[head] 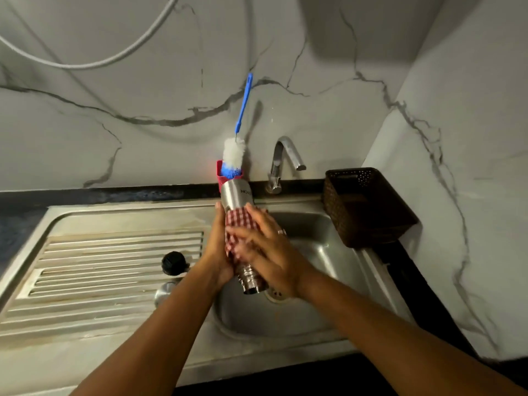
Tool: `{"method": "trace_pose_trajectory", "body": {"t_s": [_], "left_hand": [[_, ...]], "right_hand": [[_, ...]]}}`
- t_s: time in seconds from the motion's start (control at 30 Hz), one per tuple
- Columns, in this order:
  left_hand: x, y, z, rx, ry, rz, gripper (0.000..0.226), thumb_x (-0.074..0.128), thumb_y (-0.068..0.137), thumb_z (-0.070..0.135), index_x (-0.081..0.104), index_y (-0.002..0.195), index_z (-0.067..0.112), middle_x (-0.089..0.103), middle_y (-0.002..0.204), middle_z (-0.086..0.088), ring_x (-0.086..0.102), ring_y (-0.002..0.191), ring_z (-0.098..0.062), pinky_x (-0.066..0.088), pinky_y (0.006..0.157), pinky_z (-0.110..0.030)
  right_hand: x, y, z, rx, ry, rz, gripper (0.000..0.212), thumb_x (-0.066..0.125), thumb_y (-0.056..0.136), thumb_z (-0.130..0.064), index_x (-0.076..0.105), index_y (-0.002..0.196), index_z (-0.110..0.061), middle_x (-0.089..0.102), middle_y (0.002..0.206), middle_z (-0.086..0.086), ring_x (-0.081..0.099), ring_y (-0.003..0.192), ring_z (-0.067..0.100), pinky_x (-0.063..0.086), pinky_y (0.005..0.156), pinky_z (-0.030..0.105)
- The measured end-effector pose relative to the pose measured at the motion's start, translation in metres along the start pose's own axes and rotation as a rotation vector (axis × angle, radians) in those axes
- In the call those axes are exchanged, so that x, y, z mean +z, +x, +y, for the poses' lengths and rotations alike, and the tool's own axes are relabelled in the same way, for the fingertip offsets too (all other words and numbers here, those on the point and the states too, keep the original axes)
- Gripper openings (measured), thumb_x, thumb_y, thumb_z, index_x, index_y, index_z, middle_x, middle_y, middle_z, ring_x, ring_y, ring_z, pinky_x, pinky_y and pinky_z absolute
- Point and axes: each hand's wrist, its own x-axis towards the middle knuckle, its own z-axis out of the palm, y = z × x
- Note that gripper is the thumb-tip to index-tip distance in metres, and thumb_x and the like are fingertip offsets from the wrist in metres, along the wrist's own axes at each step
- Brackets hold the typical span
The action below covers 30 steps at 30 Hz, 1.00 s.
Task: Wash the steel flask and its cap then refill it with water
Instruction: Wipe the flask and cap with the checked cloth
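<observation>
The steel flask [236, 195] is held tilted in the air over the sink basin [285, 324], its threaded open mouth pointing down toward six o'clock and its base up at twelve. A red-and-white checked cloth [240, 224] is wrapped round its middle. The left hand [218, 252] cradles the flask from the nine o'clock side, its grip closed along the body with the fingers running up the steel. The right hand [268, 252] lies over the cloth from three o'clock, its grip curved round the cloth and pressing it to the flask; the fingers are blurred, and a ring [281, 232] shows on one. At eight o'clock, near the left wrist, the black cap [173, 262] sits on the ribbed drainboard [114, 267]. Just past the flask's base at twelve o'clock a blue-handled bottle brush [234, 152] stands in a red holder [219, 174]. The tap [283, 158] rises at one o'clock, and a brown perforated basket [368, 212] rests at three o'clock on the sink's edge. A dark counter [17, 224] shows at nine o'clock, and a grey hose [85, 64] loops across the marble wall.
</observation>
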Motion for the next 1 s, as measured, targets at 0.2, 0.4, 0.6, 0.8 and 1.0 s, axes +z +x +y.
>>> {"method": "trace_pose_trajectory", "body": {"t_s": [0.2, 0.4, 0.6, 0.8, 1.0], "left_hand": [[0.031, -0.020, -0.027, 0.015, -0.003, -0.045, 0.061, 0.052, 0.100, 0.064, 0.070, 0.121, 0.010, 0.077, 0.093, -0.016, 0.076, 0.071, -0.027, 0.063, 0.057, -0.035], [0.010, -0.013, -0.029, -0.042, -0.090, 0.064, 0.074, 0.051, 0.095, 0.072, 0.067, 0.129, 0.008, 0.075, 0.094, -0.014, 0.075, 0.077, -0.026, 0.063, 0.071, -0.036], [0.027, -0.027, -0.048, -0.006, -0.056, 0.009, 0.058, 0.050, 0.101, 0.059, 0.080, 0.108, 0.009, 0.078, 0.090, -0.016, 0.076, 0.069, -0.027, 0.064, 0.063, -0.036], [0.039, -0.029, -0.041, 0.005, -0.020, 0.100, 0.056, 0.041, 0.107, 0.058, 0.071, 0.112, 0.011, 0.076, 0.087, -0.015, 0.075, 0.069, -0.029, 0.061, 0.068, -0.041], [0.021, -0.032, -0.040, -0.007, -0.054, 0.180, 0.062, 0.043, 0.105, 0.059, 0.068, 0.108, 0.003, 0.075, 0.072, -0.013, 0.074, 0.056, -0.023, 0.061, 0.048, -0.030]], "right_hand": [[-0.025, 0.045, 0.018, 0.148, 0.351, 0.155, 0.046, 0.047, 0.104, -0.048, 0.051, 0.148, -0.038, 0.013, 0.169, -0.007, 0.026, 0.152, 0.019, 0.034, 0.121, 0.052], [0.003, -0.038, 0.012, 0.005, 0.264, -0.003, 0.048, 0.050, 0.103, -0.048, 0.041, 0.150, -0.051, 0.005, 0.166, -0.028, 0.019, 0.153, 0.010, 0.036, 0.118, 0.040], [-0.016, 0.006, 0.020, 0.095, 0.176, 0.074, 0.044, 0.046, 0.102, -0.052, 0.049, 0.146, -0.046, 0.004, 0.169, -0.016, 0.007, 0.157, 0.022, 0.027, 0.122, 0.056], [-0.032, 0.016, 0.027, 0.159, 0.526, 0.108, 0.049, 0.051, 0.105, -0.040, 0.042, 0.153, -0.039, 0.019, 0.168, -0.005, 0.034, 0.148, 0.017, 0.043, 0.114, 0.037], [-0.002, -0.056, 0.006, 0.002, 0.150, -0.064, 0.048, 0.049, 0.102, -0.051, 0.041, 0.149, -0.052, -0.004, 0.167, -0.027, -0.005, 0.156, 0.012, 0.026, 0.122, 0.049]]}}
